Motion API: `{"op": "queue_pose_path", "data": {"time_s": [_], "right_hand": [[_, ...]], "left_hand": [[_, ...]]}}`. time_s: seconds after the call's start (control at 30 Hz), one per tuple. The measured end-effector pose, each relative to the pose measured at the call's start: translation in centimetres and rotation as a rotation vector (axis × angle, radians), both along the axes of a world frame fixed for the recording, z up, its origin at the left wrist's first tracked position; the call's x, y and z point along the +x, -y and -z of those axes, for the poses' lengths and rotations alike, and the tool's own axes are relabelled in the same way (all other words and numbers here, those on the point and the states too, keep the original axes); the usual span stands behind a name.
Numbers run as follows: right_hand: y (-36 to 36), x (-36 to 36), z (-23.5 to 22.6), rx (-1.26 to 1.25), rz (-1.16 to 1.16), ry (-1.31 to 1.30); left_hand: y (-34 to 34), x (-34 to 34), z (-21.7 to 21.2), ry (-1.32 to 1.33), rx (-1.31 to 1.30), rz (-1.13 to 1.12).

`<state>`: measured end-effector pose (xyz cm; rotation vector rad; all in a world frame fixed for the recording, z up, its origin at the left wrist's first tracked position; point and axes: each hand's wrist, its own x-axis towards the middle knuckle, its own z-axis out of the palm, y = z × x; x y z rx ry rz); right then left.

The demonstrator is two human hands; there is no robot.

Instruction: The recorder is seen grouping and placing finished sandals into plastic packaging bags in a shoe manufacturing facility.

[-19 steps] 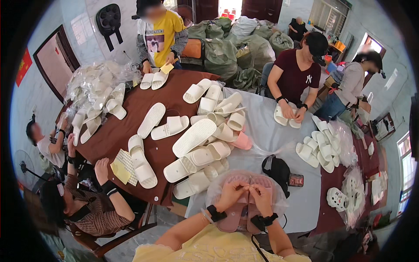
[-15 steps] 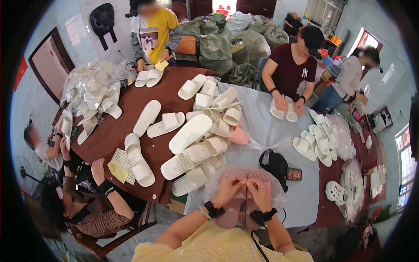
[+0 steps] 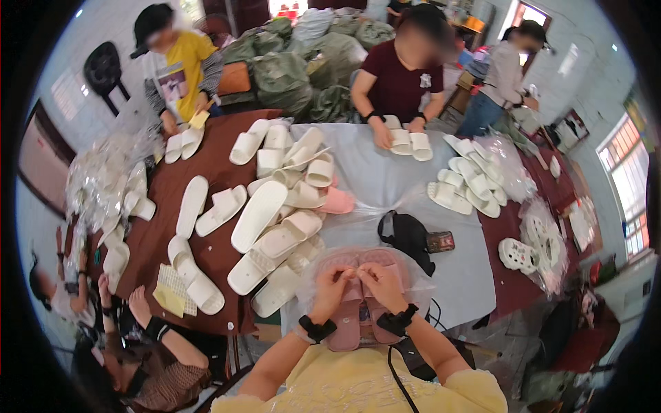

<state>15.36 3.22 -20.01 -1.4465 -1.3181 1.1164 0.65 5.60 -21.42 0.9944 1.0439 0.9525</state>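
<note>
A pair of pink slippers [image 3: 344, 336] lies side by side at the near table edge, soles down and toes pointing away from me. A clear plastic bag [image 3: 417, 281] spreads under and around them. My left hand [image 3: 332, 289] is over the left slipper and my right hand [image 3: 384, 283] over the right one. Both hands are closed in a pinch, thumbs and fingertips nearly meeting above the straps. Whatever is between the fingertips is too small to make out. Black bands circle both wrists.
White slippers [image 3: 275, 234] are heaped just left of my hands. A black pouch [image 3: 407, 237] and a small dark box [image 3: 441, 241] lie to the right. More white slippers [image 3: 468, 180] and white clogs [image 3: 518, 255] sit farther right. Several co-workers surround the table.
The view has swung to the right, so the table and people appear farther left. My hands keep their pinch above the pink slippers. The co-worker in dark red has shifted the white slippers.
</note>
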Motion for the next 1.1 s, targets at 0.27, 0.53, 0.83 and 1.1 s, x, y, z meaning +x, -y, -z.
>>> {"op": "queue_pose_path", "data": {"time_s": [0.27, 0.53, 0.83, 1.1], "right_hand": [[-0.1, 0.1, 0.9, 0.112, -0.044, -0.057], [-0.2, -0.2, 1.3, 0.104, -0.052, -0.024], [0.1, -0.2, 2.1, 0.162, -0.042, -0.023], [-0.4, 1.0, -1.4, 0.287, -0.028, 0.196]], "left_hand": [[0.2, 0.2, -0.4, -0.069, 0.064, -0.008], [0.2, 0.1, -0.5, 0.072, 0.032, -0.046], [0.3, -0.2, 0.2, 0.180, -0.009, -0.098], [0.4, -1.3, -1.6, 0.049, 0.191, -0.095]]}}
